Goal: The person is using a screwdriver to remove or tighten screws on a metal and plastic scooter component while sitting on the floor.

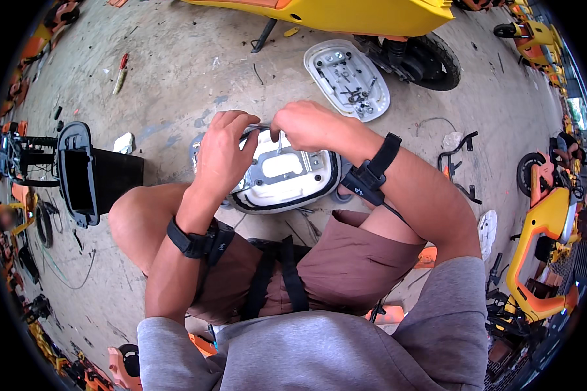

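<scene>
In front of me lies an upturned scooter seat [273, 193], its white plastic underside facing up, with a black rim, a metal bracket and several bolts. My left hand [224, 151] grips its far left rim, thumb and bent fingers closed around the edge. Over the far side of the same seat, my right hand [301, 126] is closed with its fingers curled and the index fingertip pointing down beside a bolt. Whatever lies within the right fingers is hidden.
Beyond my right hand, a white tray-like shell [347, 78] holds loose bolts and small parts. A yellow scooter [346, 18] stands behind it. On the left is a black bin-shaped box [114, 176]; a red-handled tool [121, 73] lies farther off. A bent black bar [460, 163] lies right.
</scene>
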